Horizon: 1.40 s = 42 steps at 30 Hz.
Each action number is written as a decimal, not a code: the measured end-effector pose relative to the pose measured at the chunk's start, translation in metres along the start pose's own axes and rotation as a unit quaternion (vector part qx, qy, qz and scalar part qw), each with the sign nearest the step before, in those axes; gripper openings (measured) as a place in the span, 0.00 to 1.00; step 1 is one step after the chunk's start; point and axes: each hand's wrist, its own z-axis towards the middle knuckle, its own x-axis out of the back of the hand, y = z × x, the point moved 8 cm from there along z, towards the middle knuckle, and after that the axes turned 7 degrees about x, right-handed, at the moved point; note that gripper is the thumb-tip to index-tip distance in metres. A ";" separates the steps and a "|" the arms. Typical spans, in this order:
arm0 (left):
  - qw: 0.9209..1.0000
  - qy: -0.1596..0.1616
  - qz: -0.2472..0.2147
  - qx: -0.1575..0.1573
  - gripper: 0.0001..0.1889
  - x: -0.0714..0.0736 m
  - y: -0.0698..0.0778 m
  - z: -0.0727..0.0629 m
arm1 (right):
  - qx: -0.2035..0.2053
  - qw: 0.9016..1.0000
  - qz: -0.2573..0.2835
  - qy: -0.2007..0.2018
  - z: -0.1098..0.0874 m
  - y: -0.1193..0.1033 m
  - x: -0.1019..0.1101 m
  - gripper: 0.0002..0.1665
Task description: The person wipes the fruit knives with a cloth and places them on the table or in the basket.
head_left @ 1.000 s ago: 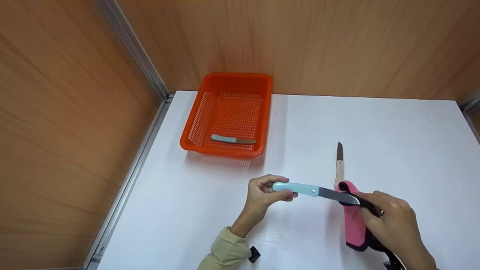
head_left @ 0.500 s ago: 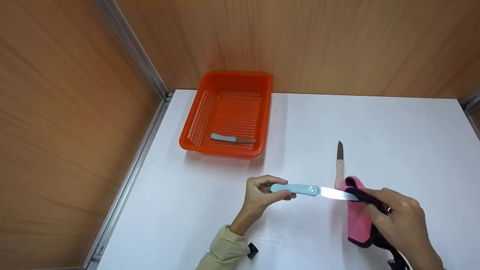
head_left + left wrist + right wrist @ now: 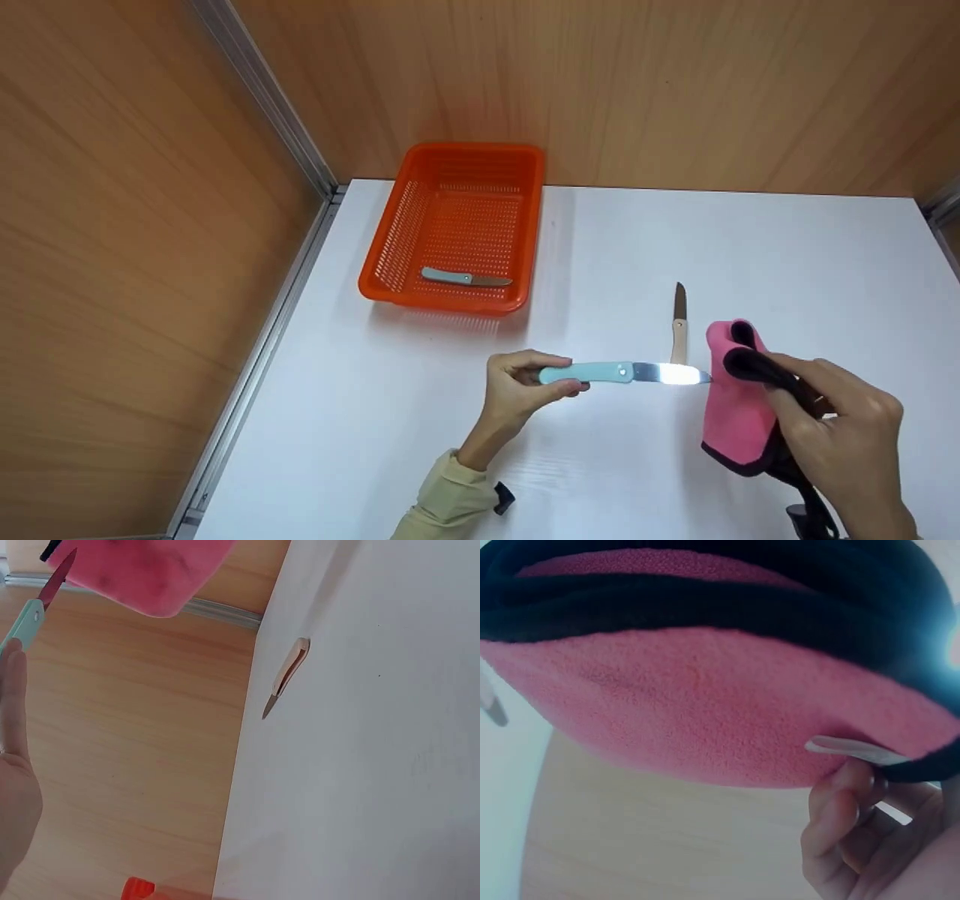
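Observation:
My left hand (image 3: 514,390) pinches the end of a light blue knife's handle (image 3: 596,372), its blade pointing right and catching the light. In the left wrist view the same knife (image 3: 30,622) shows at the upper left. My right hand (image 3: 844,420) grips a folded pink cloth (image 3: 739,420) with black edging, and the blade tip reaches its left side. Close up in the right wrist view, the cloth (image 3: 690,705) looks fleecy, with a small white tag by the fingers. Behind the blade lies a beige-handled knife (image 3: 679,334), the low end of its handle hidden.
An orange plastic basket (image 3: 373,289) stands at the back left, holding another light blue knife (image 3: 448,277). Wooden panels (image 3: 675,90) rise behind and to the left of the white table (image 3: 810,277). A small black piece (image 3: 504,498) shows beside my left sleeve.
The right hand has drawn the cloth rightward off the blade, uncovering its tip. The left hand has shifted slightly left and turned the knife nearly level.

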 end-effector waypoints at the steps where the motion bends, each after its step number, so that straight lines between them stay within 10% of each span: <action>1: 1.000 0.000 0.003 -0.005 0.14 0.000 0.001 0.000 | 0.002 1.000 0.004 0.000 0.001 -0.004 0.000 0.15; 17: 1.000 -0.007 -0.004 0.000 0.14 -0.008 0.005 0.002 | 0.104 0.994 0.026 0.007 0.011 -0.053 -0.008 0.16; 26: 1.000 -0.003 -0.008 0.003 0.13 -0.015 0.010 0.003 | 0.262 0.960 -0.025 -0.090 0.000 -0.079 -0.039 0.23; 42: 0.998 -0.016 -0.034 0.046 0.16 -0.019 0.005 0.002 | 0.259 0.954 -0.055 -0.138 -0.006 -0.072 -0.045 0.20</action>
